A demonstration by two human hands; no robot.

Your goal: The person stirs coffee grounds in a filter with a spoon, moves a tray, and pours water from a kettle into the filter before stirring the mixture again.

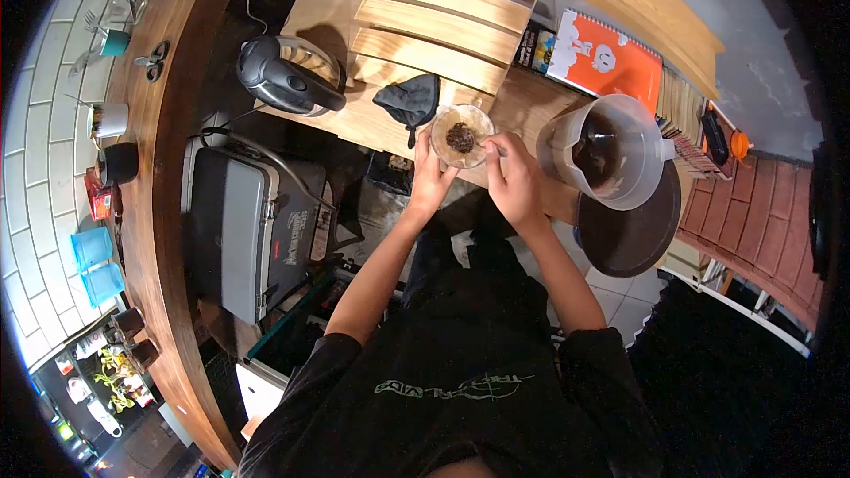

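A round cup or filter holder (pixel 475 128) with a pale lining and dark grounds in its middle sits over the front edge of the wooden surface. My left hand (pixel 431 179) is closed round its lower left side. At its right rim is my right hand (pixel 513 179), its thumb and index finger pinched together; what they hold is too small to make out. A dark cloth (pixel 409 102) lies just left of the cup. Farther left stands a black-and-clear kettle (pixel 297 80).
A clear plastic pitcher (pixel 633 155) with dark contents stands right, above a dark round disc (pixel 620 243). Behind are wooden slats (pixel 434 13) and an orange notebook (pixel 606 62). A grey case (pixel 243 230) is at left, beside a long wooden counter (pixel 164 212) bearing scissors (pixel 154 62).
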